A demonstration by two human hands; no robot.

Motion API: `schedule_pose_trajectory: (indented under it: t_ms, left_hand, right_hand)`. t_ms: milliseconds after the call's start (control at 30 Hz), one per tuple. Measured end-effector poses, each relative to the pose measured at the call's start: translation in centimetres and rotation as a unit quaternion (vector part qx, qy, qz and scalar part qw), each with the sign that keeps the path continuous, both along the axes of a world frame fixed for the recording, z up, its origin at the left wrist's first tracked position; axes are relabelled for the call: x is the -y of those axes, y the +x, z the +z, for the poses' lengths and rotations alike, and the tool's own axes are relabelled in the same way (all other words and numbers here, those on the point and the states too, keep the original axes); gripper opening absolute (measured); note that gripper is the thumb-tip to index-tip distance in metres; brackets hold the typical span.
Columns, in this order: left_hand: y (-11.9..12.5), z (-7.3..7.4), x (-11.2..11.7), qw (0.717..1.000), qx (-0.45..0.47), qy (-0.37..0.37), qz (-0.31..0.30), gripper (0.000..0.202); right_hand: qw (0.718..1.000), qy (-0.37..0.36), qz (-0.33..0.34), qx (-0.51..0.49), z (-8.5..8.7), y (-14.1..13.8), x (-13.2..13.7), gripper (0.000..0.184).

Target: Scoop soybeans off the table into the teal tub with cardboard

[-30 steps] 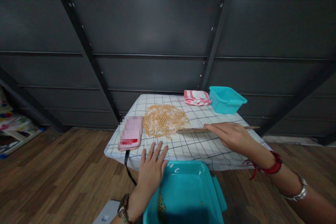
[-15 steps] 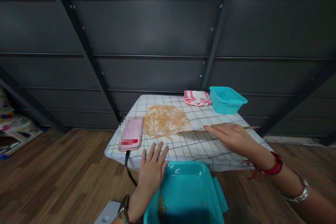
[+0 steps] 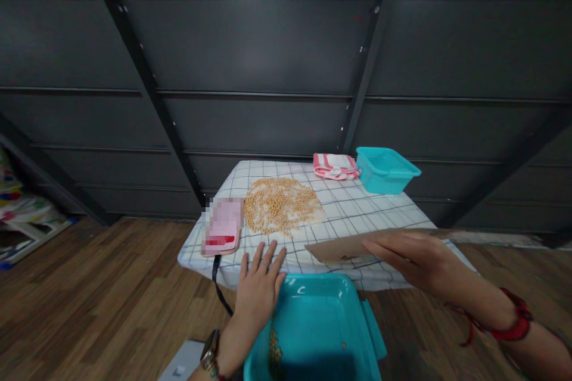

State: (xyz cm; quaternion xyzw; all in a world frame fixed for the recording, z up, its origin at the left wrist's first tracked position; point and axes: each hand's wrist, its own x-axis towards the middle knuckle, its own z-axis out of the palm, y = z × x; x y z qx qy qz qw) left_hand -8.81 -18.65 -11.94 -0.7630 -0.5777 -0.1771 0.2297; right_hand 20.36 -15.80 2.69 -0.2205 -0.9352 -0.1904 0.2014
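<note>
My right hand (image 3: 420,259) holds a flat piece of brown cardboard (image 3: 337,248), tilted, low over the front right of the checked cloth; the fingers lie along it. With fingers spread, my left hand (image 3: 258,294) rests flat at the front edge of the table, its thumb at the corner of a big turquoise tub (image 3: 317,309). Several beans (image 3: 274,345) lie along the left side inside the tub. Beyond my left hand, a round patch of yellowish beans (image 3: 279,199) mixed with fine white grains is spread on the cloth.
A pink phone-like item (image 3: 223,223), partly pixelated, lies at the table's left. At the back right are a folded pink-and-white striped cloth (image 3: 336,166) and a small turquoise container (image 3: 386,178). The white checked tablecloth (image 3: 357,208) lies before a dark panelled wall (image 3: 259,41).
My right hand has drawn the cardboard away from the bean patch, toward me and to the right, and its broad face now shows. My left hand stays in place.
</note>
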Motion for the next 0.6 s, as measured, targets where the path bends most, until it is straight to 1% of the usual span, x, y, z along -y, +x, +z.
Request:
schedule_pose_trajectory:
  t_ms: [67,133,200,333,400,600]
  left_hand:
    - [0.0,-0.1,0.0,1.000,0.003,-0.001,0.001,0.047]
    - [0.0,-0.1,0.0,1.000,0.004,0.001,0.002,0.046]
    - [0.1,-0.1,0.0,1.000,0.002,0.004,0.003,0.046]
    - [0.1,0.0,0.0,1.000,0.000,0.000,0.001,0.045]
    - [0.1,0.1,0.0,1.000,0.004,-0.008,0.001,0.045]
    - [0.3,0.2,0.1,1.000,0.005,-0.027,0.007,0.043]
  right_hand:
    - [1.000,0.012,0.006,0.006,0.1,0.0,0.7,0.031]
    - [0.999,0.048,0.015,0.012,0.2,0.2,1.2,0.032]
    - [0.997,0.068,0.019,0.014,0.2,0.4,1.4,0.032]
    - [0.996,0.088,0.033,0.009,-0.6,1.0,1.6,0.036]
    - [0.996,0.084,0.029,0.015,-1.2,1.3,1.9,0.039]
    - [0.999,0.029,-0.018,0.019,-2.3,2.1,2.9,0.048]
